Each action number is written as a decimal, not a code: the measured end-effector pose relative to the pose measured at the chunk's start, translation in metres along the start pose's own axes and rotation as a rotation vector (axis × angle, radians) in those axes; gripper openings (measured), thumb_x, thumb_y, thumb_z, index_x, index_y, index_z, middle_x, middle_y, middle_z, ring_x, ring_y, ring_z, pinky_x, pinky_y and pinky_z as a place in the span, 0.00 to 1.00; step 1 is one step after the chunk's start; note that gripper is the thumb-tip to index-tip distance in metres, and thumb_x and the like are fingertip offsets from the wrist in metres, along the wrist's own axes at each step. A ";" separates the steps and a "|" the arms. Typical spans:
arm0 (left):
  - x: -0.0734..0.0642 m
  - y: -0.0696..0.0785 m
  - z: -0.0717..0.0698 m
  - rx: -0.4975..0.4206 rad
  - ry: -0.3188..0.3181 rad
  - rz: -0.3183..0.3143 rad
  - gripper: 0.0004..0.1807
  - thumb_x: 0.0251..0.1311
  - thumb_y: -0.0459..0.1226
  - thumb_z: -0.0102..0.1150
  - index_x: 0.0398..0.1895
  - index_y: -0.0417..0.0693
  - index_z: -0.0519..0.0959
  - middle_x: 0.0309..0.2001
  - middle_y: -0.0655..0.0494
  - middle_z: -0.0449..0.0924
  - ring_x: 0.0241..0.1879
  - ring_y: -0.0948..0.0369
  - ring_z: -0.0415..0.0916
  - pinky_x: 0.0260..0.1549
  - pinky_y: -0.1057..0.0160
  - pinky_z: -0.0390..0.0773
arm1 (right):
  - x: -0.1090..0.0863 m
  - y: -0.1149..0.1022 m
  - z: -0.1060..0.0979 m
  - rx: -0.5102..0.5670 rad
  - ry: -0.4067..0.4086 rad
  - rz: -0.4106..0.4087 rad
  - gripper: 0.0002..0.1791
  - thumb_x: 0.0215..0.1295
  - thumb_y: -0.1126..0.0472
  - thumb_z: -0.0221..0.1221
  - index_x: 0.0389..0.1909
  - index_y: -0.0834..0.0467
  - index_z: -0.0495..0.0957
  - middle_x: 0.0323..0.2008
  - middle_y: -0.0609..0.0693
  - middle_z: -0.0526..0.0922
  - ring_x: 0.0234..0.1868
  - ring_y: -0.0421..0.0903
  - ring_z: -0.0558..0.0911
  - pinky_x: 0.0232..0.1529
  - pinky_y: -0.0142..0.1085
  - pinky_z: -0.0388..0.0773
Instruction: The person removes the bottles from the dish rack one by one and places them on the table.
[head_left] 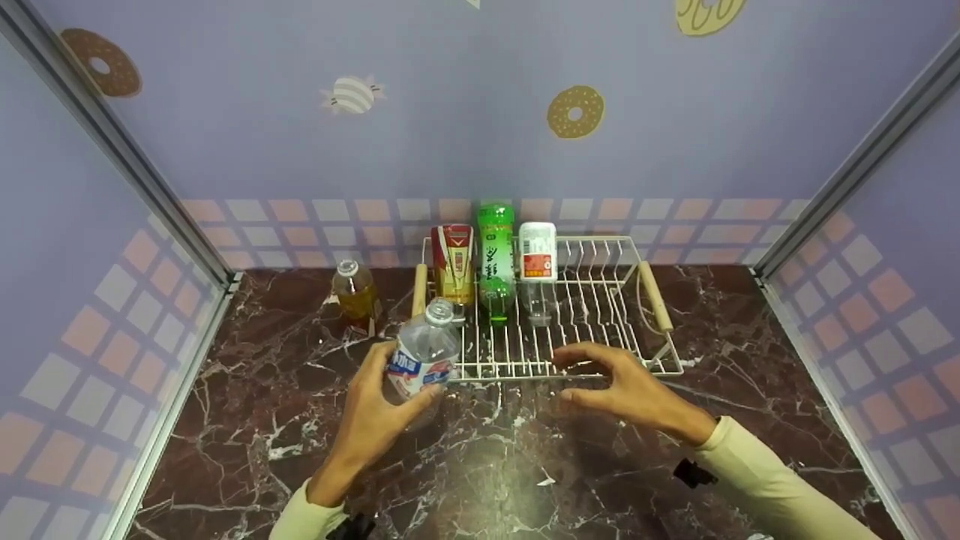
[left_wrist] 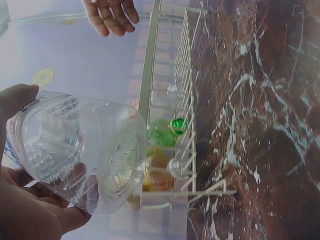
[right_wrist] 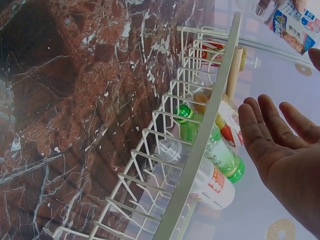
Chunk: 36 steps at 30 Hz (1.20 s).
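Note:
My left hand (head_left: 373, 409) grips a clear plastic bottle (head_left: 429, 349) with a blue, white and red label, its uncapped neck upward. In the left wrist view, fingers and thumb wrap the bottle (left_wrist: 75, 145), whose base faces the camera. It is held up in front of the left end of a white wire rack (right_wrist: 206, 122). My right hand (head_left: 630, 390) holds nothing; its fingers are spread near the rack's front edge. Neck down in the rack stand a red and yellow bottle (head_left: 453, 259), a green bottle (head_left: 496, 255) and a white-labelled bottle (head_left: 538, 251).
Left of the rack, a bottle with an amber lower part (head_left: 356, 296) stands upright on the dark marbled tabletop (head_left: 247, 442). A wooden handle (head_left: 655, 296) runs along the rack's right end. Patterned walls (head_left: 465, 135) enclose the back and both sides.

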<state>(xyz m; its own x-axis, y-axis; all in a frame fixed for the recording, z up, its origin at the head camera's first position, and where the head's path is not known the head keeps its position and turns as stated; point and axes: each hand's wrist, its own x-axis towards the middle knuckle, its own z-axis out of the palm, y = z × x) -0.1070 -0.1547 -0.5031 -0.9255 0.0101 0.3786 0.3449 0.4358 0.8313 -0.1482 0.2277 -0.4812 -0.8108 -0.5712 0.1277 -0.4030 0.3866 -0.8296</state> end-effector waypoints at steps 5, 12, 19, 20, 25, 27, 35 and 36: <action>-0.003 -0.006 -0.013 -0.036 0.063 -0.017 0.39 0.58 0.36 0.84 0.70 0.34 0.75 0.59 0.42 0.84 0.52 0.50 0.84 0.51 0.58 0.87 | 0.000 0.001 -0.002 0.008 -0.001 0.026 0.32 0.71 0.56 0.74 0.71 0.64 0.78 0.66 0.58 0.85 0.65 0.60 0.85 0.71 0.43 0.81; -0.006 -0.018 -0.031 -0.047 0.170 -0.026 0.40 0.57 0.29 0.83 0.71 0.31 0.73 0.59 0.37 0.84 0.53 0.53 0.82 0.52 0.65 0.84 | 0.002 0.002 -0.004 -0.003 0.017 0.029 0.31 0.71 0.56 0.74 0.70 0.61 0.79 0.65 0.57 0.86 0.65 0.61 0.84 0.73 0.62 0.77; -0.008 -0.027 -0.043 -0.078 0.238 -0.079 0.41 0.55 0.27 0.83 0.71 0.31 0.73 0.59 0.37 0.83 0.51 0.63 0.80 0.50 0.69 0.82 | 0.002 0.004 -0.007 0.021 0.024 0.036 0.29 0.71 0.61 0.74 0.70 0.62 0.79 0.66 0.59 0.85 0.66 0.65 0.83 0.72 0.63 0.77; -0.008 -0.029 -0.044 -0.078 0.245 -0.095 0.41 0.55 0.27 0.83 0.72 0.32 0.72 0.58 0.38 0.84 0.49 0.62 0.81 0.47 0.70 0.82 | 0.002 0.004 -0.007 0.023 0.025 0.036 0.29 0.71 0.61 0.74 0.70 0.62 0.79 0.66 0.58 0.85 0.66 0.65 0.83 0.72 0.63 0.77; -0.006 -0.043 -0.051 -0.101 0.296 -0.160 0.41 0.58 0.26 0.81 0.73 0.32 0.71 0.58 0.39 0.82 0.46 0.64 0.80 0.44 0.74 0.82 | 0.001 0.005 -0.007 0.023 0.029 0.037 0.29 0.71 0.60 0.74 0.70 0.62 0.79 0.67 0.57 0.85 0.66 0.63 0.84 0.72 0.62 0.78; -0.004 -0.051 -0.053 -0.111 0.320 -0.175 0.41 0.58 0.25 0.80 0.74 0.31 0.70 0.60 0.37 0.80 0.47 0.67 0.80 0.46 0.75 0.81 | 0.001 0.005 -0.007 0.030 0.027 0.042 0.29 0.71 0.59 0.74 0.70 0.62 0.79 0.67 0.58 0.85 0.66 0.61 0.84 0.72 0.63 0.78; -0.002 -0.077 -0.059 -0.084 0.367 -0.271 0.41 0.60 0.28 0.80 0.74 0.32 0.68 0.64 0.35 0.80 0.49 0.75 0.78 0.50 0.77 0.78 | 0.000 0.008 -0.008 0.053 0.028 0.059 0.30 0.72 0.59 0.74 0.71 0.62 0.78 0.68 0.59 0.84 0.69 0.59 0.82 0.73 0.59 0.78; -0.002 -0.080 -0.060 -0.073 0.369 -0.284 0.41 0.60 0.29 0.80 0.74 0.32 0.68 0.64 0.35 0.80 0.49 0.76 0.78 0.50 0.77 0.78 | 0.001 0.008 -0.008 0.052 0.028 0.054 0.30 0.71 0.60 0.74 0.71 0.63 0.78 0.68 0.58 0.84 0.69 0.59 0.83 0.73 0.55 0.79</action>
<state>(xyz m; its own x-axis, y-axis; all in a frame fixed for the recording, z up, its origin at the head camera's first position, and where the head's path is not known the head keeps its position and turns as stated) -0.1229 -0.2432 -0.5462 -0.8719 -0.4268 0.2401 0.1080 0.3105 0.9444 -0.1554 0.2363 -0.4838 -0.8427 -0.5297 0.0961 -0.3357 0.3777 -0.8629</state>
